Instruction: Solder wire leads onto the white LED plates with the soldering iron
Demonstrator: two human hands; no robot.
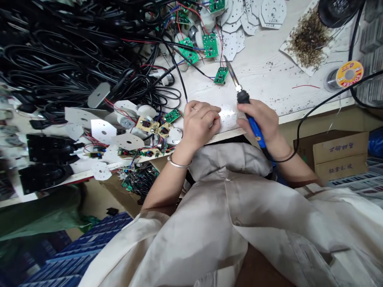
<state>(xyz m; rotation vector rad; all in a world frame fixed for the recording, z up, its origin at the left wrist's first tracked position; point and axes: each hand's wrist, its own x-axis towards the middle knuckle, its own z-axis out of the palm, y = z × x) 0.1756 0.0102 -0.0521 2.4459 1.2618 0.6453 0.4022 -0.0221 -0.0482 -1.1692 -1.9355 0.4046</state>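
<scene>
My right hand [263,119] is wrapped around the blue handle of a soldering iron [243,97]. The iron's bare metal tip points up and left, above a small green circuit board [221,75] with red, black and blue wires. My left hand [201,122] is closed, its fingers curled and resting at the table's front edge. A black cable [181,75] runs down behind that hand; what the fingers pinch is hidden. Between both hands lies a shiny whitish round piece [228,116], partly covered by the fingers.
A heap of black cables [74,52] fills the left. White octagonal boards [273,14] are stacked at the back. Dark crumbs [309,38] lie on a white sheet, right of which stands a solder spool [349,75]. The iron's black cord [311,109] loops rightward. A cardboard box [341,153] sits below the table.
</scene>
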